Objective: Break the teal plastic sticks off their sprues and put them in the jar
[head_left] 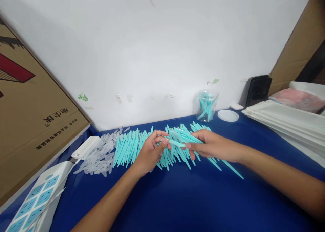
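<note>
On the desk (162, 201), my left fingers (164, 142) and right fingers (196, 146) pinch sticks (183, 136), some stand in a cup (207, 106), and many loose ones seem undone.

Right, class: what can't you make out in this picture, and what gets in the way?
All in the head view:
1. What, if anything, the left hand pinches: its thumb and fingers cover the spot.
2. How many turquoise sticks the right hand holds: they overlap.
3. Part of the loose row: hidden behind the left hand.
4. The power strip's near end: cut off by the bottom edge.
5. The rest of the cardboard box: cut off by the left edge.
</note>
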Demonstrator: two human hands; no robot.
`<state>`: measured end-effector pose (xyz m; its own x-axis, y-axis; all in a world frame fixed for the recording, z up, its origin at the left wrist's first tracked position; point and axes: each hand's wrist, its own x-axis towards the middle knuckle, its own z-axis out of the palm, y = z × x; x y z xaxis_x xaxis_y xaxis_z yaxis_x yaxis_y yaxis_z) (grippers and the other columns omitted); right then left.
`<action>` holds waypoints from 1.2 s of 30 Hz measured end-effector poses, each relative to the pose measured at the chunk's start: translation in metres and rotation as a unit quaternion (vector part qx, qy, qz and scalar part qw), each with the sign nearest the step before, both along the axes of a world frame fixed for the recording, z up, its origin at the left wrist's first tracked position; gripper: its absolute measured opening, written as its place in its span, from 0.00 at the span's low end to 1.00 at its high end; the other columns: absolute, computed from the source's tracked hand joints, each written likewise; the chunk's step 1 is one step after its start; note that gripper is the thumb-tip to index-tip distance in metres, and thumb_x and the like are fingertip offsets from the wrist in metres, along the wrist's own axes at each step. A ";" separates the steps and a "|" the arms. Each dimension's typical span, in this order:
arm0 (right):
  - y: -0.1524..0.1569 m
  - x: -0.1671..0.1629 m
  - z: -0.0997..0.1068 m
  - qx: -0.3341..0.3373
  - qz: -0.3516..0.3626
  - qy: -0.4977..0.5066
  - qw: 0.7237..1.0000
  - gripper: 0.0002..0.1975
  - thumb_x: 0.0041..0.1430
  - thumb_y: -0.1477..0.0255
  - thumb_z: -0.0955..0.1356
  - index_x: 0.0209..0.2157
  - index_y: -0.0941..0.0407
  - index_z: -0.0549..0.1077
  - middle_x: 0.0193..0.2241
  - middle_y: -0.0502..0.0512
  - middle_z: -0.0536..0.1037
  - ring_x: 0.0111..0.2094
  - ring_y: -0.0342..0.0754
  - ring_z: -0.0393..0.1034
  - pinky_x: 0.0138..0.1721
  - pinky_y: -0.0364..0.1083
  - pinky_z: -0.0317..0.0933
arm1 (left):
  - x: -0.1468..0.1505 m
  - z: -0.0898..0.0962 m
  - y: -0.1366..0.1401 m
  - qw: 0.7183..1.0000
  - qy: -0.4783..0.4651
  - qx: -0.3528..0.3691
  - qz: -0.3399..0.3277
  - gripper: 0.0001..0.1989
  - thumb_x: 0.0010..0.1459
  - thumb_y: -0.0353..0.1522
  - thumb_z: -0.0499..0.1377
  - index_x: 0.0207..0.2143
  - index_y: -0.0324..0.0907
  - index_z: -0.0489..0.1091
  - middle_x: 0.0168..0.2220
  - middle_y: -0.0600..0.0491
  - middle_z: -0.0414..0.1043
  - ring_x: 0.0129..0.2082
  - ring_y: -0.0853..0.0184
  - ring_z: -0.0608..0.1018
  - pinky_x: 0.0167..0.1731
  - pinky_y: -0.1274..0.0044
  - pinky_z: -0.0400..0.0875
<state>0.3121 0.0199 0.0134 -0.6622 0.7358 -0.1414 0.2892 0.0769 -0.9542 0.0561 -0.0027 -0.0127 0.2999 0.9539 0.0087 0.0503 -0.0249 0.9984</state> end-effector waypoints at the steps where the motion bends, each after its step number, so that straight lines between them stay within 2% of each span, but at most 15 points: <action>1: 0.000 0.000 0.001 0.003 0.006 -0.004 1.000 0.19 0.64 0.56 0.72 0.30 0.58 0.78 0.16 0.42 0.58 0.17 0.37 0.48 0.19 0.41 0.41 | 0.000 0.000 0.000 1.000 0.006 0.005 -0.006 0.19 0.67 0.46 0.61 0.50 0.44 0.64 0.34 0.57 0.73 0.14 0.81 0.53 0.15 0.82 0.47; 7: -0.001 0.001 0.000 0.046 0.023 -0.022 0.998 0.21 0.66 0.55 0.70 0.30 0.59 0.80 0.17 0.44 0.61 0.18 0.38 0.51 0.19 0.41 0.44 | 0.001 -0.003 -0.002 0.997 0.051 0.038 -0.051 0.16 0.69 0.45 0.59 0.45 0.42 0.64 0.32 0.54 0.78 0.16 0.80 0.56 0.17 0.82 0.50; 11: -0.001 0.001 -0.004 0.061 0.057 0.001 0.996 0.20 0.66 0.55 0.70 0.32 0.58 0.80 0.22 0.48 0.69 0.19 0.38 0.55 0.20 0.41 0.48 | 0.003 -0.003 -0.006 0.994 0.058 0.029 -0.087 0.16 0.69 0.45 0.59 0.43 0.42 0.64 0.32 0.52 0.79 0.17 0.79 0.58 0.18 0.82 0.52; 13: 0.000 0.001 -0.006 0.056 0.071 0.012 0.996 0.20 0.67 0.55 0.70 0.33 0.58 0.80 0.24 0.49 0.72 0.20 0.39 0.55 0.20 0.41 0.49 | 0.006 -0.003 -0.007 0.994 0.056 0.022 -0.090 0.16 0.68 0.45 0.60 0.43 0.42 0.64 0.31 0.52 0.79 0.17 0.79 0.58 0.18 0.82 0.52; 16: 0.000 0.001 -0.007 0.055 0.058 0.000 0.997 0.21 0.67 0.54 0.69 0.33 0.58 0.79 0.22 0.48 0.69 0.19 0.38 0.53 0.20 0.41 0.47 | 0.010 -0.001 -0.010 0.997 0.044 0.005 -0.069 0.17 0.68 0.47 0.60 0.41 0.42 0.64 0.29 0.54 0.76 0.16 0.78 0.58 0.17 0.82 0.52; 18: -0.001 0.000 -0.007 0.051 0.040 -0.009 0.998 0.21 0.68 0.53 0.68 0.33 0.58 0.77 0.22 0.48 0.70 0.19 0.38 0.52 0.19 0.41 0.46 | 0.013 0.001 -0.010 0.999 0.024 -0.027 -0.034 0.19 0.68 0.49 0.58 0.38 0.43 0.63 0.26 0.58 0.71 0.15 0.78 0.57 0.16 0.81 0.53; 21: -0.001 0.000 -0.006 0.025 0.020 0.000 1.000 0.19 0.67 0.54 0.68 0.40 0.57 0.72 0.31 0.51 0.79 0.20 0.38 0.53 0.20 0.41 0.48 | 0.011 0.002 -0.008 0.994 -0.014 -0.104 0.016 0.19 0.67 0.49 0.58 0.36 0.43 0.65 0.21 0.62 0.60 0.15 0.77 0.53 0.15 0.82 0.51; 23: -0.001 0.001 -0.006 0.004 0.002 0.000 1.000 0.19 0.66 0.55 0.69 0.46 0.56 0.69 0.35 0.53 0.81 0.20 0.38 0.53 0.20 0.41 0.48 | 0.007 0.002 -0.005 0.986 -0.041 -0.156 0.033 0.17 0.66 0.47 0.59 0.35 0.42 0.67 0.20 0.62 0.55 0.15 0.77 0.51 0.14 0.82 0.47; 26: 0.001 0.001 -0.007 -0.015 -0.015 -0.010 1.000 0.22 0.65 0.55 0.70 0.50 0.56 0.67 0.34 0.53 0.82 0.19 0.38 0.52 0.20 0.42 0.46 | -0.001 0.002 0.001 0.971 -0.092 -0.214 0.044 0.13 0.64 0.40 0.57 0.34 0.40 0.69 0.20 0.61 0.54 0.15 0.78 0.50 0.14 0.82 0.45; 29: 0.001 0.001 -0.007 -0.023 -0.017 -0.009 1.000 0.22 0.64 0.55 0.71 0.48 0.56 0.67 0.34 0.54 0.82 0.19 0.38 0.52 0.21 0.42 0.46 | -0.004 0.004 0.002 0.964 -0.134 -0.228 0.040 0.08 0.59 0.34 0.55 0.36 0.39 0.70 0.23 0.61 0.56 0.15 0.78 0.49 0.14 0.82 0.43; 32: 0.001 0.000 -0.006 -0.024 -0.012 0.001 1.000 0.20 0.64 0.55 0.71 0.46 0.57 0.68 0.33 0.54 0.82 0.20 0.38 0.52 0.21 0.42 0.46 | -0.003 0.006 0.000 0.970 -0.125 -0.203 0.038 0.09 0.57 0.30 0.57 0.40 0.39 0.70 0.25 0.61 0.56 0.15 0.78 0.49 0.14 0.82 0.42; 34: 0.001 0.000 -0.005 -0.023 -0.009 0.009 1.000 0.20 0.64 0.56 0.71 0.45 0.57 0.68 0.32 0.54 0.81 0.20 0.37 0.51 0.21 0.42 0.45 | -0.002 0.007 -0.002 0.977 -0.107 -0.181 0.026 0.12 0.59 0.31 0.60 0.46 0.40 0.70 0.27 0.60 0.59 0.16 0.79 0.51 0.15 0.83 0.44; 36: 0.000 0.000 -0.004 -0.025 -0.007 0.012 1.000 0.20 0.64 0.56 0.71 0.46 0.57 0.68 0.32 0.54 0.81 0.20 0.37 0.51 0.21 0.42 0.46 | -0.001 0.007 -0.003 0.983 -0.091 -0.160 0.005 0.17 0.62 0.36 0.63 0.52 0.41 0.68 0.30 0.59 0.63 0.17 0.79 0.52 0.16 0.82 0.46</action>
<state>0.3123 0.0203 0.0093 -0.6549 0.7380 -0.1625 0.2661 0.0240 -0.9636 0.0556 -0.0061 -0.0059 0.3124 0.9191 -0.2402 -0.1307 0.2921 0.9474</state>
